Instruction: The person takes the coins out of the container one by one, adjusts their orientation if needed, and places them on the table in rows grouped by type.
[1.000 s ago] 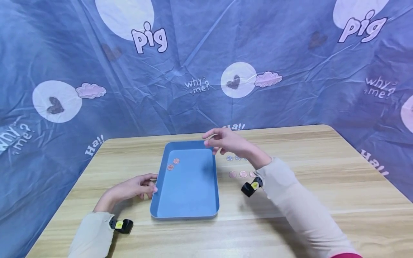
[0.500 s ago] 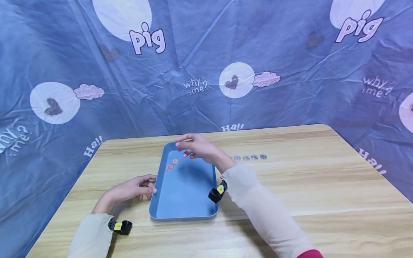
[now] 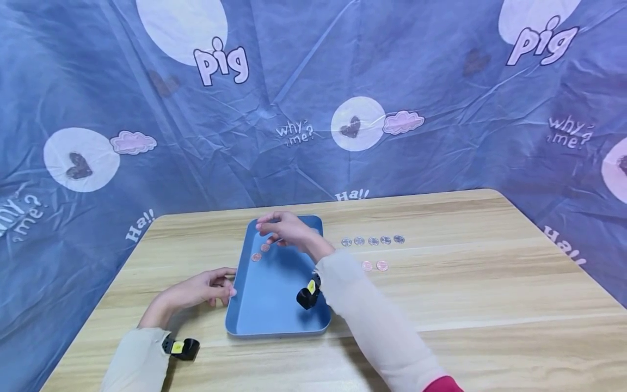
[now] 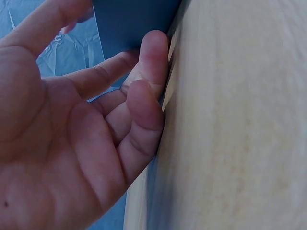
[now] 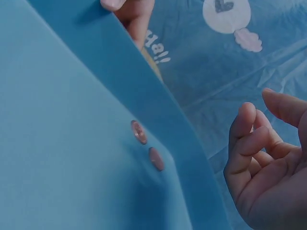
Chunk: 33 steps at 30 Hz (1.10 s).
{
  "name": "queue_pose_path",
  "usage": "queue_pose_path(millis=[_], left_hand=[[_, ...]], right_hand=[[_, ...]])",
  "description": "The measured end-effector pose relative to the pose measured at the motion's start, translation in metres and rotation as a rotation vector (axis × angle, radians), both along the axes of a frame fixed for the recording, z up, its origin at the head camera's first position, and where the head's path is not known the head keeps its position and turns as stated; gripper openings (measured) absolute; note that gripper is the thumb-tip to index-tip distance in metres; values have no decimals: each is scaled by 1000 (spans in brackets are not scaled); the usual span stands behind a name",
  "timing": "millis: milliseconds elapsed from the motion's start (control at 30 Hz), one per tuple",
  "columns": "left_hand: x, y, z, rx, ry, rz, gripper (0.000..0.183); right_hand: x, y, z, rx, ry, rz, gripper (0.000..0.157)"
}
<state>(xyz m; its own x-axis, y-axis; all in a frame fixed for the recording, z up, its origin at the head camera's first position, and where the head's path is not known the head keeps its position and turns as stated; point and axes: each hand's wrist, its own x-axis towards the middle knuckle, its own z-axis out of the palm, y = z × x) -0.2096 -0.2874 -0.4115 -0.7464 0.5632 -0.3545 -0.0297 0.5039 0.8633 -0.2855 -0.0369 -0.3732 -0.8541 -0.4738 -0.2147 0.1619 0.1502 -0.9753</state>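
A blue rectangular tray (image 3: pixel 274 305) lies on the wooden table. My left hand (image 3: pixel 198 288) grips its left rim, the thumb over the edge and the fingers along the outside wall. Two copper-coloured coins, one nearer (image 3: pixel 256 257) and one farther (image 3: pixel 265 247), lie inside by the left wall. Just above the tray's far left corner is my right hand (image 3: pixel 290 231), thumb and forefinger close together in the head view. In the right wrist view the other fingers of the right hand (image 5: pixel 268 167) are bent, and no coin shows at the fingertips; whether one is pinched there stays hidden.
On the table (image 3: pixel 465 294) right of the tray, several silver-coloured coins (image 3: pixel 373 241) form a row. Nearer, two pinkish coins (image 3: pixel 382 265) show beside my right sleeve (image 3: pixel 372 310), which covers part of the table. A patterned blue cloth (image 3: pixel 294 163) hangs behind the table.
My right hand has moved left from the tray's far right corner to above the far left corner. The left hand stays on the rim. The two coins in the tray have not moved.
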Motion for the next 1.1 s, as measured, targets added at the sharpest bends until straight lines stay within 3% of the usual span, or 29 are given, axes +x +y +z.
queue_pose_path(millis=[567,900,1100], left_hand=[[-2,-2,0,13,-7,-10,74],[-1,-2,-1,19,-7,-7,74],[-1,-1,-1,21,-24,1,74]], right_hand=[[-12,-17,-34,37,-47,-32,32],[-13,-13,-43,96,-31,-76,32],[-14,-14,-49,188,33,-64,31]])
